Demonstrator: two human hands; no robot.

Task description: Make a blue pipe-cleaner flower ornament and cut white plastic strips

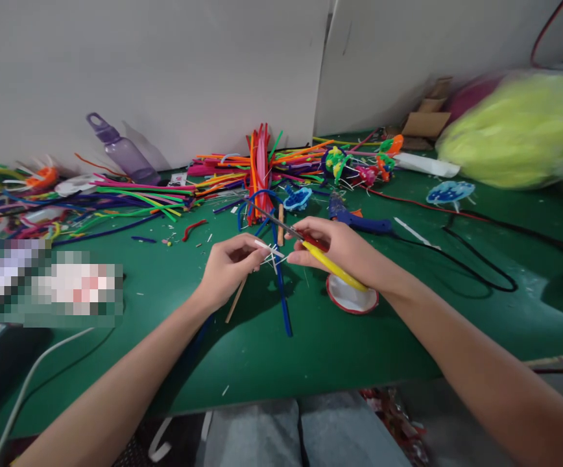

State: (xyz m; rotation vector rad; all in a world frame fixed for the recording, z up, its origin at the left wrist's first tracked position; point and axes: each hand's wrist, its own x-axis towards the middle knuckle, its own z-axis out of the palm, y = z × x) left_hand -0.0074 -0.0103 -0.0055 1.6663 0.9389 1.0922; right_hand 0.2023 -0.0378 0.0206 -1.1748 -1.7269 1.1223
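Note:
My left hand is closed in a pinch on a thin white strip over the middle of the table. Just right of it, my right hand grips scissors with yellow handles, their dark blades pointing up and to the left. Several short white pieces lie or stick out between the two hands. Blue pipe cleaners pass beneath them on the green table. Below my right hand sits a small red-rimmed bowl, white inside. A light wooden stick shows under my left hand.
Bundled pipe cleaners pile up at the back. A purple bottle leans against the wall. A blue glue gun with a black cable lies right. Blue flower-like pieces and a yellow-green bag are farther right.

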